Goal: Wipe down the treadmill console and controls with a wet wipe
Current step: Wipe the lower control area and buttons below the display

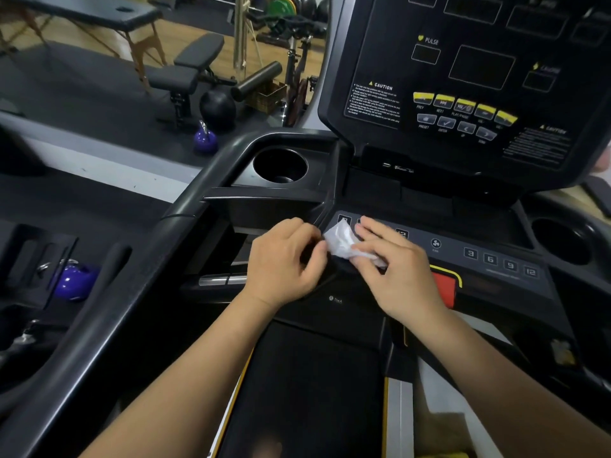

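Observation:
A crumpled white wet wipe [344,242] sits between both hands, just above the lower control strip [489,259] of the black treadmill console [479,77]. My right hand [393,269] holds the wipe from the right, fingers curled over it. My left hand [284,259] pinches its left edge with the fingertips. The strip shows a fan button and number keys 3, 6, 9, 12. Part of a red stop button [444,287] shows behind my right hand. Yellow buttons [463,105] line the upright display panel.
Cup holders sit at the left [280,165] and right [558,239] of the console. A black handrail [139,269] runs down the left side. Purple kettlebells [205,138], a black ball, weight benches and an exercise bike stand on the gym floor to the left.

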Demonstrator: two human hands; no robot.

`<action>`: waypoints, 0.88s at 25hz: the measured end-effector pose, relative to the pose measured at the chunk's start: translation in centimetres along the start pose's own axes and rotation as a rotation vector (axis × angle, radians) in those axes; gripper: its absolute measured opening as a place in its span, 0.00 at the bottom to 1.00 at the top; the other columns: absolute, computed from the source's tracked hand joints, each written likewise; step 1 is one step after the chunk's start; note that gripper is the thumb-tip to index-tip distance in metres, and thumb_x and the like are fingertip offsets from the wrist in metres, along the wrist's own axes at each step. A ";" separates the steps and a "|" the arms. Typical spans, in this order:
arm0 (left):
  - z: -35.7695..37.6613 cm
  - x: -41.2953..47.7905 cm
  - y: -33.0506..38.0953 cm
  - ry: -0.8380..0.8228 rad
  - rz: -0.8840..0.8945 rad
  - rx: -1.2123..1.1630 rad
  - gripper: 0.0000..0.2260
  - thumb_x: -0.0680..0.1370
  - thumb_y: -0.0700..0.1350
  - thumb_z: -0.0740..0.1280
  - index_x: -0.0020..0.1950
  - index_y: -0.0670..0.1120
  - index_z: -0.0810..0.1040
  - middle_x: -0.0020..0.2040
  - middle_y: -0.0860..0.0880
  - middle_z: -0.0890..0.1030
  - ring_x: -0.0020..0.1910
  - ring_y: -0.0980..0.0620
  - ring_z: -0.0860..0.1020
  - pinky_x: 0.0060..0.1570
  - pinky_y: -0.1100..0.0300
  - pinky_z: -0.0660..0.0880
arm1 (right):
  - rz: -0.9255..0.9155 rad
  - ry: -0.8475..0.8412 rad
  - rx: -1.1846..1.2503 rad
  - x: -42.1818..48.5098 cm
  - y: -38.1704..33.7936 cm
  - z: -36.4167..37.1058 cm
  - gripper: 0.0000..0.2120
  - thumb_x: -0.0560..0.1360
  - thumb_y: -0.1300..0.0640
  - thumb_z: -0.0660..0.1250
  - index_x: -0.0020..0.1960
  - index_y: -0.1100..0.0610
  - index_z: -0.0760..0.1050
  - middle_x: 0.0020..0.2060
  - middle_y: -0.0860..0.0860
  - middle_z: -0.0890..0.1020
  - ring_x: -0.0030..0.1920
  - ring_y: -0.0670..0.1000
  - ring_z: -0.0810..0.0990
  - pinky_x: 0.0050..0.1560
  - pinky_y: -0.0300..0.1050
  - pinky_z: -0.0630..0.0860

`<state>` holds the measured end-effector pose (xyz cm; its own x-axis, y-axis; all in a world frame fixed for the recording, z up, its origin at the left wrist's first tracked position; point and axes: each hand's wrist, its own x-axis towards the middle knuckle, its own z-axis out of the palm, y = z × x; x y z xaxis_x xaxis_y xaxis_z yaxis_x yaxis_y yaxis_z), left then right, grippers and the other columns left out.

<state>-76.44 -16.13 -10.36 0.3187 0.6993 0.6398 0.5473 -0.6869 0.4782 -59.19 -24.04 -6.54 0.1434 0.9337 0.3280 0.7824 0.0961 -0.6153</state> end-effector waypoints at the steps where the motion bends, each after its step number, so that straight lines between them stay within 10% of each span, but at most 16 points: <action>1: 0.1 0.0 -0.1 -0.005 0.056 0.005 0.10 0.75 0.50 0.64 0.44 0.45 0.79 0.38 0.52 0.77 0.38 0.52 0.75 0.34 0.58 0.71 | 0.016 0.049 0.057 0.2 -0.4 -0.1 0.08 0.75 0.59 0.70 0.53 0.53 0.82 0.62 0.44 0.78 0.62 0.40 0.75 0.62 0.32 0.69; 7: -0.2 0.0 -0.1 -0.095 0.042 -0.103 0.23 0.78 0.54 0.60 0.69 0.43 0.73 0.46 0.50 0.78 0.44 0.53 0.73 0.42 0.59 0.70 | 0.234 0.018 0.487 1.9 -2.4 -0.4 0.07 0.80 0.56 0.63 0.49 0.48 0.79 0.42 0.45 0.84 0.45 0.44 0.83 0.43 0.38 0.78; 12: -0.2 0.1 -0.1 -0.042 0.109 -0.077 0.11 0.81 0.46 0.58 0.47 0.42 0.77 0.40 0.49 0.77 0.39 0.49 0.73 0.38 0.53 0.71 | 0.310 0.027 0.489 2.1 -2.5 0.1 0.08 0.81 0.54 0.60 0.46 0.51 0.77 0.37 0.46 0.84 0.37 0.46 0.83 0.37 0.41 0.80; 17: -0.4 0.4 0.2 0.008 -0.142 -0.227 0.10 0.82 0.47 0.57 0.48 0.44 0.76 0.37 0.53 0.75 0.35 0.55 0.71 0.38 0.59 0.69 | 0.298 0.087 0.451 2.6 -2.3 -1.9 0.08 0.77 0.52 0.67 0.43 0.40 0.82 0.41 0.37 0.84 0.39 0.37 0.80 0.33 0.31 0.74; 22: -1.1 1.9 2.2 0.078 -0.352 -0.569 0.06 0.80 0.40 0.65 0.49 0.51 0.78 0.43 0.57 0.81 0.43 0.60 0.79 0.42 0.71 0.72 | 0.362 0.038 0.435 1.9 -2.1 -2.3 0.07 0.78 0.52 0.65 0.47 0.51 0.82 0.36 0.48 0.85 0.38 0.46 0.83 0.33 0.37 0.76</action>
<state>-75.48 -16.54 -7.42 0.1270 0.8990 0.4191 0.1085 -0.4326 0.8951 -59.20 -23.25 -2.98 0.3843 0.9211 0.0617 0.3583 -0.0872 -0.9295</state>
